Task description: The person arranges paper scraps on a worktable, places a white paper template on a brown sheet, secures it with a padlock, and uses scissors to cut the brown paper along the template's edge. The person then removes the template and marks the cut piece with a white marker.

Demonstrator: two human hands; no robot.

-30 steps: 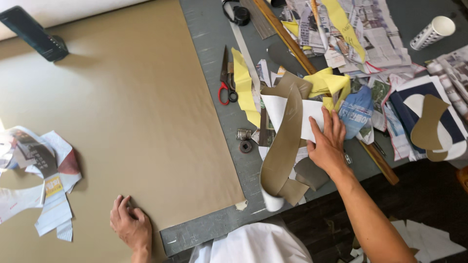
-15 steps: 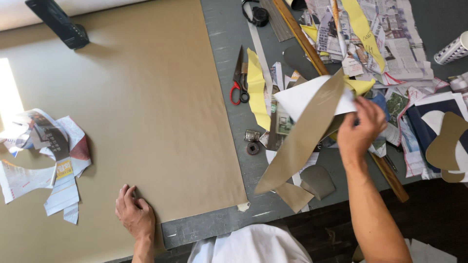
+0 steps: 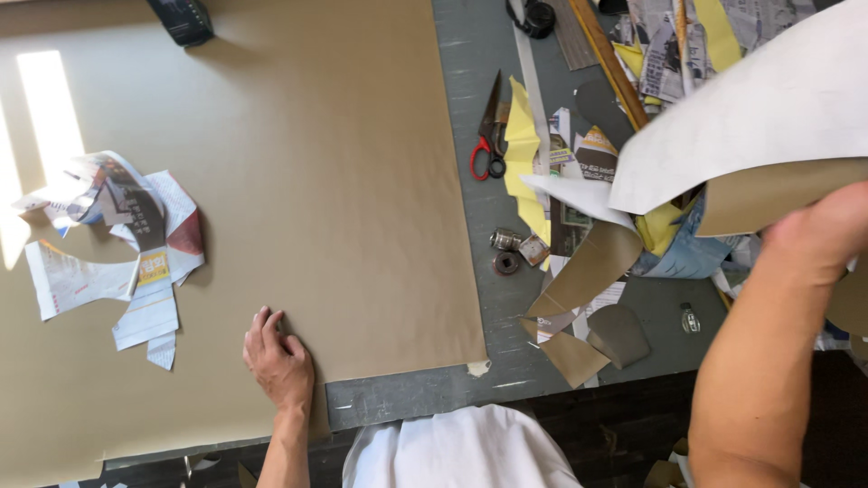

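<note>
My left hand [image 3: 278, 361] lies flat, fingers together, on the near edge of a large tan sheet [image 3: 298, 172] that covers most of the grey table [image 3: 506, 380]. My right hand [image 3: 818, 235] is raised high at the right and grips a big cut piece of sheet material [image 3: 750, 136], white on one face and tan on the other. The piece hangs in the air above a heap of offcuts. Only the wrist and back of that hand show.
Cut newspaper pattern pieces [image 3: 127, 244] lie on the tan sheet at the left. Red-handled scissors [image 3: 490, 136], yellow scraps [image 3: 524, 154], small metal weights [image 3: 511, 248], tan offcuts [image 3: 588, 307] and a wooden ruler [image 3: 610, 59] crowd the right side. A dark object [image 3: 181, 18] sits at the far edge.
My right hand has lifted the white and tan piece off the scrap heap, up and to the right, close to the camera. My left hand has stayed flat on the tan sheet.
</note>
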